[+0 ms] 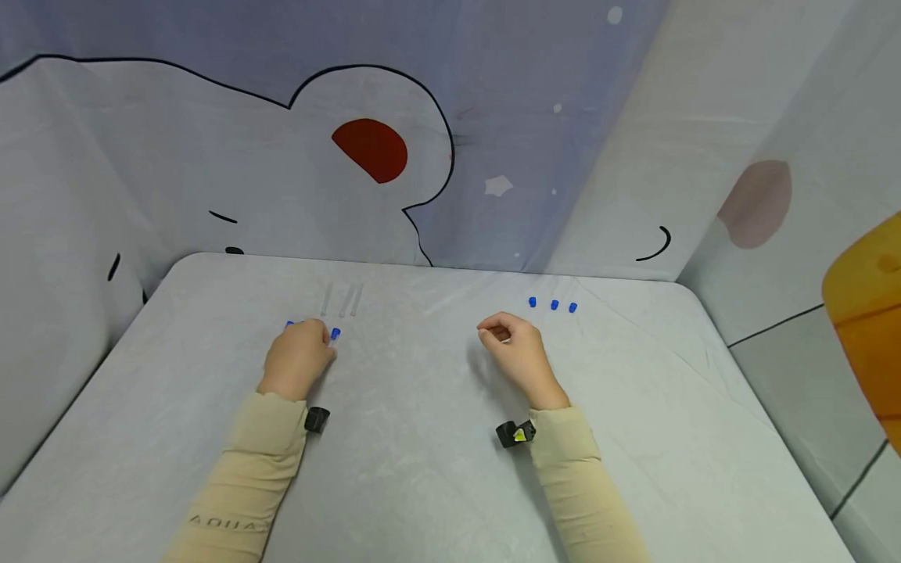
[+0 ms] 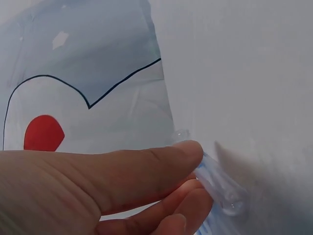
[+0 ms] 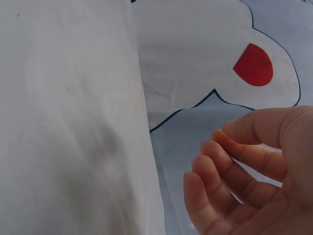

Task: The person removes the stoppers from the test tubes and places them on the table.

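My left hand [image 1: 299, 358] is over the left part of the table, its thumb and fingers pinching a small clear plastic tube [image 2: 230, 196]. The thumb covers the middle of the tube in the left wrist view; bluish streaks show beneath it. Beside that hand, a blue cap [image 1: 335, 334] sits atop a clear tube, and another blue piece [image 1: 289, 323] peeks out behind the knuckles. Just beyond lie three clear tubes [image 1: 347, 300]. My right hand [image 1: 517, 352] hovers above the table with loosely curled fingers, thumb tip near the index finger, holding nothing.
Three small blue caps [image 1: 554, 305] stand in a row near the back edge, beyond the right hand. The white-covered table [image 1: 422, 453] meets a printed cloth backdrop [image 1: 521, 102] at the back. An orange-yellow shape [image 1: 869, 313] is at far right.
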